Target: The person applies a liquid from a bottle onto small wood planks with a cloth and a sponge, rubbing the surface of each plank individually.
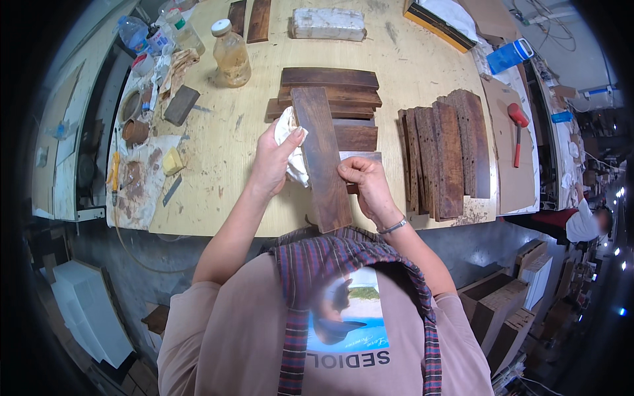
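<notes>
A dark brown wooden board (322, 162) is held up lengthwise in front of my chest, over the table's near edge. My left hand (274, 155) is closed around a white cloth (295, 158), pressed against the board's left edge. On the board's right edge, my right hand (367, 185) pinches with thumb and fingers; the fingertips behind it are hidden. Beyond the board lies a stack of similar dark boards (356, 79), partly covered by it. Several rough-edged boards (439, 158) stand side by side to the right of my right hand.
A jar with a white lid (231, 59) stands at the far left of the table (231, 145). Bottles (135, 36), a dark block (181, 105) and a yellow lump (173, 161) lie leftward. A white wrapped block (328, 24) is at the back; a red-headed mallet (518, 125) lies right.
</notes>
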`<state>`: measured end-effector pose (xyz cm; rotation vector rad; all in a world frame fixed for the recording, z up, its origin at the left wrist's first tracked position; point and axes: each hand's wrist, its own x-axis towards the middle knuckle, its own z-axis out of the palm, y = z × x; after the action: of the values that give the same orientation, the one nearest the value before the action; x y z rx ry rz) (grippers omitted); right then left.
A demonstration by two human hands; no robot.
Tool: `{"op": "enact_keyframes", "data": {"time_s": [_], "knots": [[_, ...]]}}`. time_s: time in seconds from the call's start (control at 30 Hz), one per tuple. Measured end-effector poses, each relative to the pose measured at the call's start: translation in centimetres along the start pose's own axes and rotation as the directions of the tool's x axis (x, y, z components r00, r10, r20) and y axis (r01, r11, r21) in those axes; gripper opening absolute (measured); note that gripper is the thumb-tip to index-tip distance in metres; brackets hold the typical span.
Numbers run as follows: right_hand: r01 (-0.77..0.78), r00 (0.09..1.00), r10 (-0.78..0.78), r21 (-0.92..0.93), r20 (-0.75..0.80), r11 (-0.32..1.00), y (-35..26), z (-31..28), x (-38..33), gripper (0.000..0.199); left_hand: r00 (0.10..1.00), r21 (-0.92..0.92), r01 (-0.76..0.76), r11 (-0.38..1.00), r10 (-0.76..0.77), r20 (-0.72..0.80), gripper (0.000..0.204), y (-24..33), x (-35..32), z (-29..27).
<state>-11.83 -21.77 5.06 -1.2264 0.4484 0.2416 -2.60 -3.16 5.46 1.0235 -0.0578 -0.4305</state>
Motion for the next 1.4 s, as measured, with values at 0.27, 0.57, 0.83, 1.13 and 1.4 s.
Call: {"op": "enact_keyframes", "data": {"time_s": [0.27,0.57,0.83,1.13,1.4], "knots": [[-0.02,1.0,0.026,0.35,-0.014,0.936,-0.9,2.2,-1.0,0.018,0.999,-0.027,-0.018,0.999,0.017,-0.031,0.036,-0.3,0.4,-0.3],[0.026,0.987,-0.009,0.104,-0.159,0.994,1.0,0.8,0.6,0.022,0.991,0.38,-0.135,0.915,0.131,0.035,0.042,0.4,0.3,-1.4],[0.221,0.942,-0.307,-0.441,-0.133,0.87,0.5,-0.6,-0.5,0.033,0.922,0.934,-0.123,0.334,0.386,-0.016,0.041,5.4,2.2,-12.7],[0.149,0.988,-0.131,-0.722,0.081,0.676,3.9,2.4,-0.6,0.037,0.717,0.893,0.331,0.305,0.534,-0.448,0.019,6.2,-11.7,-25.5],[0.179,0.984,-0.101,-0.843,0.148,0.507,8.4,9.3,1.4,0.036,0.665,0.957,0.115,0.267,0.695,-0.274,0.021,6.9,-6.8,-25.2]]}}
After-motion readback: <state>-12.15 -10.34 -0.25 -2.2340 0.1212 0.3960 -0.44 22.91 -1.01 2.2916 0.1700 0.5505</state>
